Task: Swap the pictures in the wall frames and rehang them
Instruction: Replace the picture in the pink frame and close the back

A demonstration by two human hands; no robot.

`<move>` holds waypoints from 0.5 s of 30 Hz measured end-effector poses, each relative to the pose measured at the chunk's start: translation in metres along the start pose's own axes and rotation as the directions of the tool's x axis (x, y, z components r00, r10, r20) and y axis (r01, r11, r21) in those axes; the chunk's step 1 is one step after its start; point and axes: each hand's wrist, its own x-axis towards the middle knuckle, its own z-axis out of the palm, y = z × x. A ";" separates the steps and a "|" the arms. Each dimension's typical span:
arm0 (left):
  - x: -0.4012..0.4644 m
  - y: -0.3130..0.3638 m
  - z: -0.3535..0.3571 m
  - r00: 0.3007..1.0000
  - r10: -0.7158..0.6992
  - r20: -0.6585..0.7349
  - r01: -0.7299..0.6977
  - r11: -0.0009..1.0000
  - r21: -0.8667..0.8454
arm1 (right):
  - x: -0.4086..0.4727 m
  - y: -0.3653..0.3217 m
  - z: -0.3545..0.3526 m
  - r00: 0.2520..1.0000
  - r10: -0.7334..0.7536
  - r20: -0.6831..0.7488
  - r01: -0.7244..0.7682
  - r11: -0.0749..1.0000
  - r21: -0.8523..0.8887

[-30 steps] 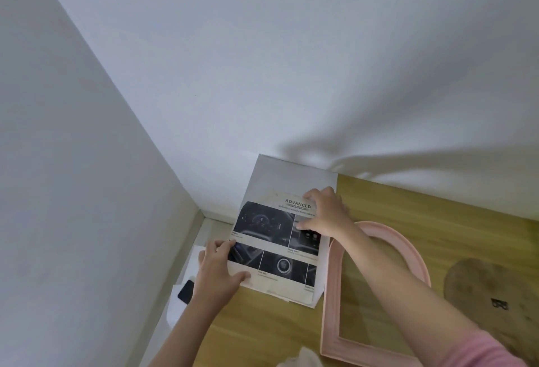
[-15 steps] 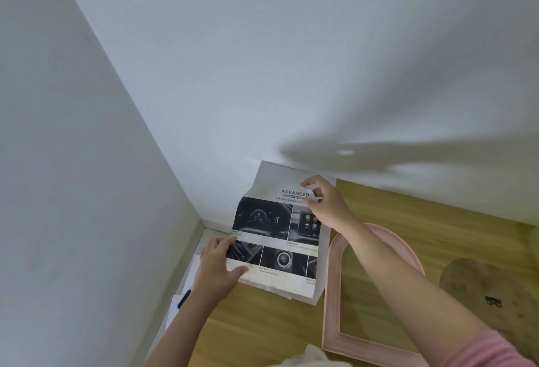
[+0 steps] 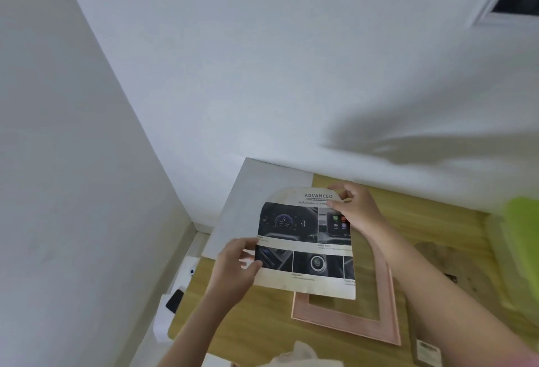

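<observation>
An arch-topped printed picture (image 3: 306, 245) headed "ADVANCED", with dark car-dashboard photos, is held above the wooden table (image 3: 262, 325). My left hand (image 3: 236, 270) pinches its lower left edge. My right hand (image 3: 354, 210) grips its top right corner. Below it lies a pink arch-shaped frame (image 3: 347, 320), empty, with its upper part hidden by the picture. A white sheet (image 3: 256, 203) lies flat on the table behind the picture, against the wall.
A brown arch-shaped backing board (image 3: 455, 276) lies to the right of the frame. A blurred green object (image 3: 522, 238) is at the far right. A black phone (image 3: 174, 301) rests on white papers left of the table. White walls meet in a corner.
Both hands have lifted the picture off the white sheet and carried it right, over the pink frame. The view has shifted too.
</observation>
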 end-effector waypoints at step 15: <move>-0.036 0.011 0.119 0.997 -0.066 0.050 0.056 0.981 0.184 | -0.026 0.104 -0.062 0.987 0.090 0.135 -0.056 0.970 -0.237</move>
